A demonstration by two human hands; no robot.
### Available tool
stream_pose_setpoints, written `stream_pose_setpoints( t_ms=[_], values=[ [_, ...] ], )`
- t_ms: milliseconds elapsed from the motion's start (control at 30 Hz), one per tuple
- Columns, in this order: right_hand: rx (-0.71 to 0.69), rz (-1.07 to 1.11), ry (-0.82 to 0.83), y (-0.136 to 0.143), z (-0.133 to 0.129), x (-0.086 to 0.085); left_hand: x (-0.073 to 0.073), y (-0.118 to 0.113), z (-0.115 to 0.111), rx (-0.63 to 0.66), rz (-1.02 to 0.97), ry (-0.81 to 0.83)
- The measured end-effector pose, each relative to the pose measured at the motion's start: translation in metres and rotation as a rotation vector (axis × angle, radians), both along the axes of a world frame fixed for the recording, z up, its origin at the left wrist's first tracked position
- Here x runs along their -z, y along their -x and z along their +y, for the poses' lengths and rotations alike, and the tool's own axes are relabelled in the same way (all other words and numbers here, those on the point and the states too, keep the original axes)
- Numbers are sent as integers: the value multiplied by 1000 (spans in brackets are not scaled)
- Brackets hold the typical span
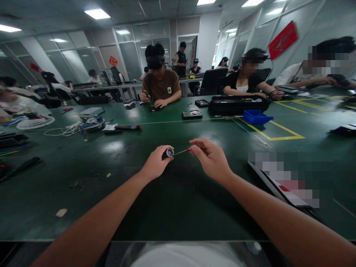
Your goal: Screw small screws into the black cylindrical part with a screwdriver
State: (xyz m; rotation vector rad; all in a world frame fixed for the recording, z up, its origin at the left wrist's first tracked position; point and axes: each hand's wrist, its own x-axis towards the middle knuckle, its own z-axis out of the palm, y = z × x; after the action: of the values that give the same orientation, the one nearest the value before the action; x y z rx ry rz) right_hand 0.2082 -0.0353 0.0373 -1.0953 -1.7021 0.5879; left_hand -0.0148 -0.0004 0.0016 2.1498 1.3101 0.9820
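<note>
Held between the thumb and fingers of my left hand (156, 162) is a small round black part (169, 152) with a silvery rim, its open end facing right and toward me. My right hand (213, 159) is closed around the handle of a thin screwdriver (182, 151) with a red collar. The shaft points left, and its tip is at or very near the rim of the round part; whether they touch is unclear. Both hands are above the green table (178, 200).
A blue tray (256, 117) and a circuit-board device (192, 114) lie farther back. Cables (90, 124) and a black pen-like tool (128, 127) are at the left. A flat pale item (286, 181) lies right of my right hand. A person in brown (162, 87) works opposite.
</note>
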Motion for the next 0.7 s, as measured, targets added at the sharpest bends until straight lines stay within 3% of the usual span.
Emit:
stream_pose_setpoints(
  t_ms=[233,700],
  values=[
    [-35,-55,-2,1,2,5,1,-2,-4,37,26,-10],
    [83,-161,-48,1,-2,-6,-2,1,-5,-11,-1,-8]
  ],
)
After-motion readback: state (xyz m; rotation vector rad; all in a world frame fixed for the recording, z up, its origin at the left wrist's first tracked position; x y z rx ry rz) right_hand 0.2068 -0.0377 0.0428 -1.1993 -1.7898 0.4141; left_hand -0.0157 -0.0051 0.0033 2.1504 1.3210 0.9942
